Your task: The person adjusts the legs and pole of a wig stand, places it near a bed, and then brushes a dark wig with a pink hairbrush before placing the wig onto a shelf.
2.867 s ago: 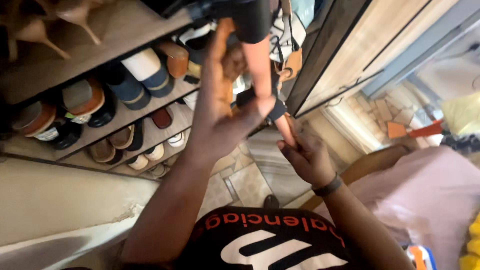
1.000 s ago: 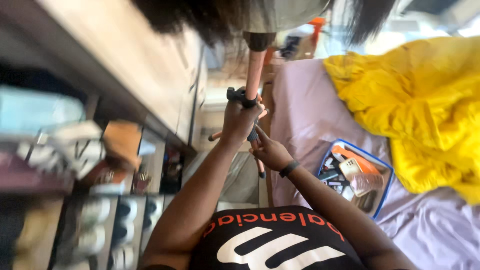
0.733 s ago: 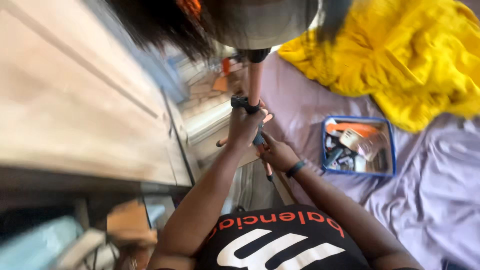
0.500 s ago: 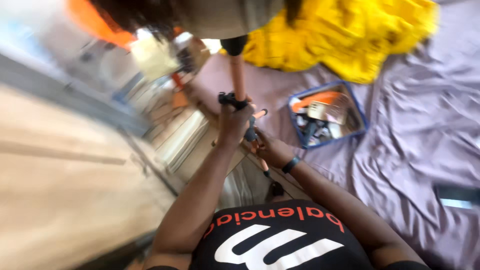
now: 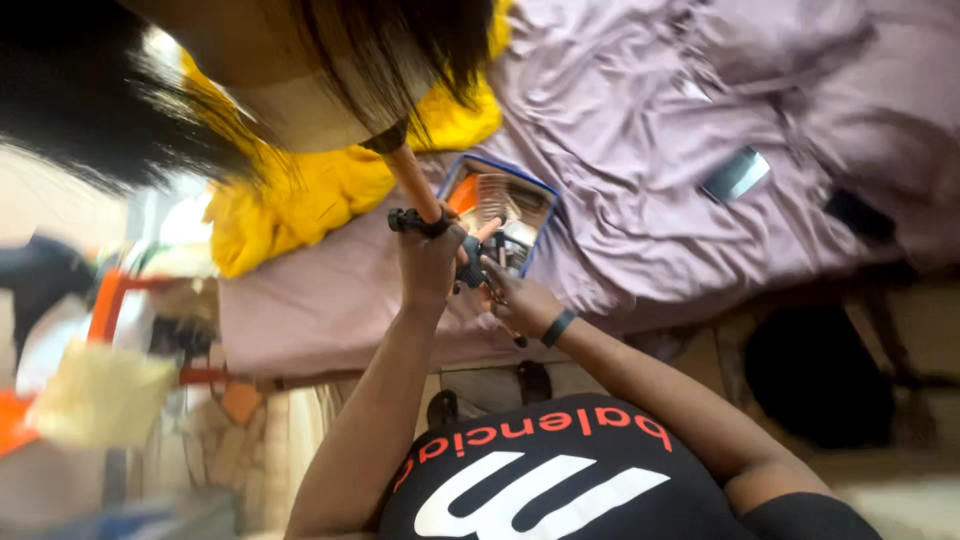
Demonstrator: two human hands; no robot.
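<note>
Tripod stand [image 5: 412, 182] with its orange pole is staying upright over the bed edge while my view is swinging from the shoe shelves to the yellow cloth [image 5: 300, 195] and lilac bedsheet [image 5: 640, 150]. I'm keeping my left hand [image 5: 430, 262] wrapped tight round the pole below its black collar. My right hand [image 5: 520, 303] is pinching a folded leg near the blue tray [image 5: 497, 205], so the grip is holding through the turn.

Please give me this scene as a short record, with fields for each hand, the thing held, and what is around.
Left hand: closed around the orange pole of a stand, at its black clamp
Right hand: closed on a thin leg of the stand, lower down; dark wristband
On top of the pole: a head form with dark hair
Behind the hands: blue-rimmed box of small items on a mauve sheet
Beside the box: yellow cloth
</note>
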